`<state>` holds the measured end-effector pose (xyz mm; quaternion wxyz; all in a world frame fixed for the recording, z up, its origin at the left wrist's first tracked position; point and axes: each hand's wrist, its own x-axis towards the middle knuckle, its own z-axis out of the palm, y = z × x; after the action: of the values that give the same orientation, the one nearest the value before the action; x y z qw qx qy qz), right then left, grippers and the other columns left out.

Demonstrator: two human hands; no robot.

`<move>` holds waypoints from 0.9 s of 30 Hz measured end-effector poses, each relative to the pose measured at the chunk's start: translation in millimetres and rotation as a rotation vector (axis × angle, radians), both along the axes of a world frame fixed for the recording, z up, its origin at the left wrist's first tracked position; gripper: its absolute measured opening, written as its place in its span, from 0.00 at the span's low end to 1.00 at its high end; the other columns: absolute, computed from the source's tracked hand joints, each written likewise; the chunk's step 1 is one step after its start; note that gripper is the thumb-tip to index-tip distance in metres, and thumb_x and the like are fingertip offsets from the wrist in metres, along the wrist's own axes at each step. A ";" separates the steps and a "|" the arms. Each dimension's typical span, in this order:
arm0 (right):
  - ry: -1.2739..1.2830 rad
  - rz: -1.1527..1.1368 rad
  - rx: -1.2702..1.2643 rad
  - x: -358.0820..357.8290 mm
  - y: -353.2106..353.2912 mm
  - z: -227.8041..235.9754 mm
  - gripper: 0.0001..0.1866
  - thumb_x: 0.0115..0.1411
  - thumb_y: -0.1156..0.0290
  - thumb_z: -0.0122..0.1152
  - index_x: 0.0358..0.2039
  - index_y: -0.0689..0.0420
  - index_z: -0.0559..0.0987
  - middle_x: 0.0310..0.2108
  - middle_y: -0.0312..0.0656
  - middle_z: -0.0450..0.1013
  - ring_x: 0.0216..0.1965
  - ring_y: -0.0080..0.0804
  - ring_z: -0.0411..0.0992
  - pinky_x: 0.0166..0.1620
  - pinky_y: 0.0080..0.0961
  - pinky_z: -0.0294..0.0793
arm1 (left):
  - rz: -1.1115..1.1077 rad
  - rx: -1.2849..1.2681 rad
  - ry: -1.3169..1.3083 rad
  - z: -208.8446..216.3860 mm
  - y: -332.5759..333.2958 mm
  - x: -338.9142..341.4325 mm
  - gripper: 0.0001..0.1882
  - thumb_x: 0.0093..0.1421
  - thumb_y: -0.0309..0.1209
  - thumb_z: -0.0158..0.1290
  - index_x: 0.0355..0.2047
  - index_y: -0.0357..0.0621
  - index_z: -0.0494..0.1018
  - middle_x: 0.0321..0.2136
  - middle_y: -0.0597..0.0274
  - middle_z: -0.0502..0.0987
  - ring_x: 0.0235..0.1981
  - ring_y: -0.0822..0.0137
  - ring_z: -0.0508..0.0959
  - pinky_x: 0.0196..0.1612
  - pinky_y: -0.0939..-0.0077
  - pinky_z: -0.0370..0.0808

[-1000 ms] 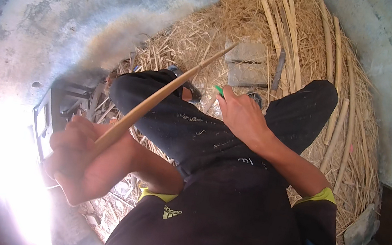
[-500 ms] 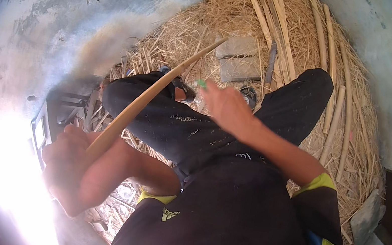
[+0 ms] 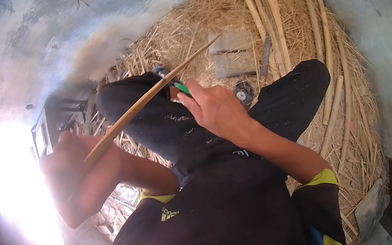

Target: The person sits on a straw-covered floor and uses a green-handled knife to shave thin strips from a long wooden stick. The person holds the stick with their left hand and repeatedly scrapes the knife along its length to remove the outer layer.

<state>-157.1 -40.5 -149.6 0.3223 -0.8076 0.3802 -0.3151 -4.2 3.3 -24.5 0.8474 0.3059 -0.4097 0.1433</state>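
Note:
My left hand (image 3: 81, 163) is closed around the lower end of a long, pale bamboo strip (image 3: 140, 105). The strip slants up and away to the right over my left thigh, narrowing to a point at its far end. In my right hand (image 3: 221, 108), fingers closed, is a small green tool (image 3: 182, 88). Its tip lies close beside the strip's middle; the fingers hide most of it, and I cannot tell whether it touches. Strong glare washes out part of the left hand.
Straw and shavings (image 3: 191, 15) cover the floor. Several long bamboo poles (image 3: 316, 26) lie at the far right, near a dark flat bar (image 3: 266, 54). Bricks (image 3: 235, 63) sit beyond my feet. A pale wall (image 3: 69, 17) rises at left, and a stone (image 3: 370, 209) lies at right.
The right hand, blurred before, has come left and nearer with the green tool, close to the strip. The strip has turned slightly and looks narrower. The left hand still grips it.

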 end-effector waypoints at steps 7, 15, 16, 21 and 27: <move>0.148 -0.065 0.078 -8.9 -14.1 9.2 0.13 0.61 0.62 0.49 0.35 0.60 0.68 0.14 0.53 0.68 0.21 0.57 0.70 0.24 0.47 0.68 | -0.779 -0.173 -0.119 -4.4 2.3 11.4 0.15 0.48 0.40 0.38 0.10 0.53 0.50 0.08 0.70 0.50 0.08 0.80 0.42 0.13 0.82 0.41; 0.144 -0.110 -0.051 5.2 -7.6 14.0 0.11 0.61 0.62 0.50 0.36 0.57 0.69 0.13 0.51 0.68 0.19 0.54 0.70 0.21 0.44 0.68 | -0.440 -0.017 -0.198 -4.6 -2.8 22.5 0.13 0.45 0.37 0.38 0.10 0.51 0.51 0.08 0.69 0.48 0.09 0.79 0.41 0.15 0.83 0.40; 0.149 -0.103 -0.048 4.9 -7.3 12.7 0.11 0.61 0.62 0.50 0.35 0.57 0.69 0.14 0.51 0.69 0.19 0.53 0.71 0.21 0.44 0.68 | -0.412 -0.008 -0.202 -4.4 -3.7 23.8 0.12 0.45 0.37 0.37 0.10 0.51 0.51 0.08 0.69 0.48 0.09 0.79 0.41 0.14 0.83 0.40; 0.368 -0.291 -0.079 -4.2 -19.5 -38.8 0.11 0.61 0.63 0.50 0.35 0.59 0.69 0.14 0.50 0.69 0.18 0.50 0.71 0.20 0.43 0.68 | -0.244 0.000 -0.103 -1.1 -5.4 16.2 0.11 0.45 0.35 0.36 0.10 0.52 0.51 0.07 0.68 0.49 0.09 0.79 0.41 0.14 0.83 0.40; 0.187 -0.134 -0.039 -0.7 -4.3 -9.8 0.11 0.61 0.64 0.48 0.35 0.60 0.69 0.14 0.52 0.69 0.19 0.52 0.71 0.23 0.44 0.70 | -0.296 0.037 -0.187 0.7 0.9 16.5 0.13 0.47 0.36 0.35 0.10 0.52 0.48 0.07 0.69 0.49 0.09 0.80 0.42 0.14 0.83 0.41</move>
<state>-157.8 -44.7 -159.4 0.2477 -0.8126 0.4554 -0.2664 12.2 4.1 -23.8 0.8117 0.2430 -0.5298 0.0370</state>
